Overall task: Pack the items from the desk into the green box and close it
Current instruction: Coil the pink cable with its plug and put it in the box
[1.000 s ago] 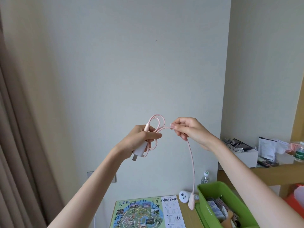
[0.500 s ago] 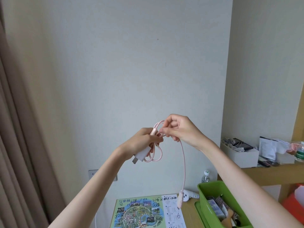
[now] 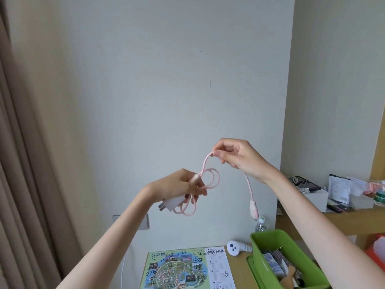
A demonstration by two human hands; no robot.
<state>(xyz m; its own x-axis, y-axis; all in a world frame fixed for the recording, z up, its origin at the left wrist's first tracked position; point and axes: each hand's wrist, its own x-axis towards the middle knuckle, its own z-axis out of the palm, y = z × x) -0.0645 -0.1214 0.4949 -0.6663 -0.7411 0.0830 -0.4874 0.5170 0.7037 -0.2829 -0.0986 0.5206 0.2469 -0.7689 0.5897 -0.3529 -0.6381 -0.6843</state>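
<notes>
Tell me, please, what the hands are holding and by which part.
One pink charging cable: the left hand grips its coiled loops and white plug; the right hand pinches the loose strand above the dangling connector.

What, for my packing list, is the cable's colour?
Pale pink; the cable shows best in the head view.

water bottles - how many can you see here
2. One water bottle stands on the desk just behind the green box. The other is on the wooden shelf at the right edge, partly cut off. Clutter may hide more.
</notes>
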